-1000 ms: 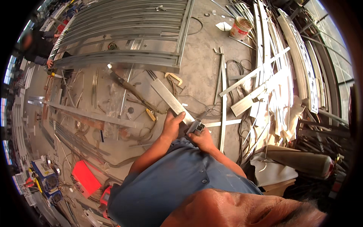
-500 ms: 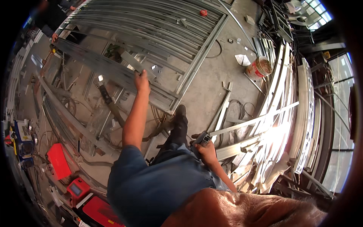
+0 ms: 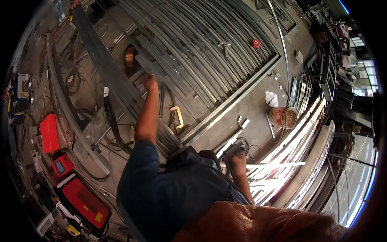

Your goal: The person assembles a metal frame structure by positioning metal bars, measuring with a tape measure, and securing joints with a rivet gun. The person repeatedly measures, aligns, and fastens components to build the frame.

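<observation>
My left hand (image 3: 151,83) reaches forward, its fingers closed on the near end of a flat grey metal plate (image 3: 147,66). The plate lies over a large frame of metal tubes (image 3: 229,105). Low beside my body, my right hand (image 3: 238,163) is wrapped round short pieces of square metal tube (image 3: 234,151). A long, wide metal channel (image 3: 102,66) runs along the frame's left side, left of my left hand. Close to my left forearm, a yellow C-shaped clamp (image 3: 177,116) sits by the frame's near corner.
A red tape measure (image 3: 255,43) rests on the tubes. Right of the frame stand a bucket (image 3: 283,117) and long stacked metal bars (image 3: 310,155). At left are a red machine (image 3: 86,203), cables and a dark holder (image 3: 108,103). Another person's hand (image 3: 75,3) touches the channel's far end.
My view has turned and my body has moved closer to the frame. Both hands keep hold of their metal pieces. The other person has mostly left the picture at the upper left.
</observation>
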Demonstrator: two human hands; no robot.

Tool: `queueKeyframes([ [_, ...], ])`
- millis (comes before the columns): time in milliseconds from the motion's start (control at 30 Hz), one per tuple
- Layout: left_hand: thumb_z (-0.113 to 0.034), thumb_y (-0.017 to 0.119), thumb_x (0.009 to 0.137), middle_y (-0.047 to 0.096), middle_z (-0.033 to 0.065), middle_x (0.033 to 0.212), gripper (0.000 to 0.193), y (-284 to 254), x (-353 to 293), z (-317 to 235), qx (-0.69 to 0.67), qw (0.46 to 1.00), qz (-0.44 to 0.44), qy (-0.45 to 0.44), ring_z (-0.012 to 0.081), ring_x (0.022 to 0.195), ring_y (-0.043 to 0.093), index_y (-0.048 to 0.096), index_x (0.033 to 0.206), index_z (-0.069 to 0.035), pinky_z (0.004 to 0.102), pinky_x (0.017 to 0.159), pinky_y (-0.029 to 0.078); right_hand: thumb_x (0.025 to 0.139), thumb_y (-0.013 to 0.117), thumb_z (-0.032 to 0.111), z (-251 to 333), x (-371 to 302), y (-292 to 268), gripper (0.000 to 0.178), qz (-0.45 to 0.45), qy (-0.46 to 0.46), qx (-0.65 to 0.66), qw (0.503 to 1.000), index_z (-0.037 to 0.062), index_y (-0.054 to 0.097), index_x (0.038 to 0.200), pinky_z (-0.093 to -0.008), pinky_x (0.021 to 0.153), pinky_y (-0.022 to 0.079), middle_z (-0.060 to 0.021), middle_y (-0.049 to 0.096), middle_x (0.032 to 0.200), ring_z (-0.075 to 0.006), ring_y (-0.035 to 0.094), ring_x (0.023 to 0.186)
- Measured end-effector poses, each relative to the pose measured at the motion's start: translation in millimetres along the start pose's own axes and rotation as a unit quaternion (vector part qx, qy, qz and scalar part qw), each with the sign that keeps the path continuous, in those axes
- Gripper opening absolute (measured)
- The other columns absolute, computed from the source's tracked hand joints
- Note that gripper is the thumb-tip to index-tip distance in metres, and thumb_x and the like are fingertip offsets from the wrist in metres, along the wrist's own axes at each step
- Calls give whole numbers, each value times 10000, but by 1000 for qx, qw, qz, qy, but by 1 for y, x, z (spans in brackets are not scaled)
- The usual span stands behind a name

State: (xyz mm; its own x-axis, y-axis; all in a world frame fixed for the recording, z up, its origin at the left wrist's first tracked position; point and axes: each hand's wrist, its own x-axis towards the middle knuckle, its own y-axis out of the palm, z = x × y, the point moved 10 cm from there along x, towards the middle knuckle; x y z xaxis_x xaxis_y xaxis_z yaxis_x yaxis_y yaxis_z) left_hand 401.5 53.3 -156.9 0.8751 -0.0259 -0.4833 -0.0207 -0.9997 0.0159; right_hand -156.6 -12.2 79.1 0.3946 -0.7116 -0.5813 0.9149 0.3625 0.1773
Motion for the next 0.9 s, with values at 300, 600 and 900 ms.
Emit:
queueKeyframes([
  [300,-174,655,950,632,141,1315,522,1,-4,-12,52,990,11,128,246,1142,617,504,1433,-46,351,968,464,803,731,155,57,123,77,292,181,39,-122,975,21,606,1031,-328,720,539,-63,652,868,-187,662,817],
  [600,-204,655,942,602,133,1372,607,-10,-2,5,73,993,-5,93,262,1226,587,440,1506,-146,365,1009,446,842,727,102,81,233,175,340,357,166,-276,877,15,583,1137,-313,703,546,-76,666,932,-175,663,812],
  [900,-167,646,918,635,131,1298,629,-11,-27,-13,-18,996,-49,68,216,1085,632,417,1479,2,316,866,500,867,679,47,90,328,234,318,378,167,-298,860,4,546,1153,-393,735,585,-160,673,1021,-262,688,885],
])
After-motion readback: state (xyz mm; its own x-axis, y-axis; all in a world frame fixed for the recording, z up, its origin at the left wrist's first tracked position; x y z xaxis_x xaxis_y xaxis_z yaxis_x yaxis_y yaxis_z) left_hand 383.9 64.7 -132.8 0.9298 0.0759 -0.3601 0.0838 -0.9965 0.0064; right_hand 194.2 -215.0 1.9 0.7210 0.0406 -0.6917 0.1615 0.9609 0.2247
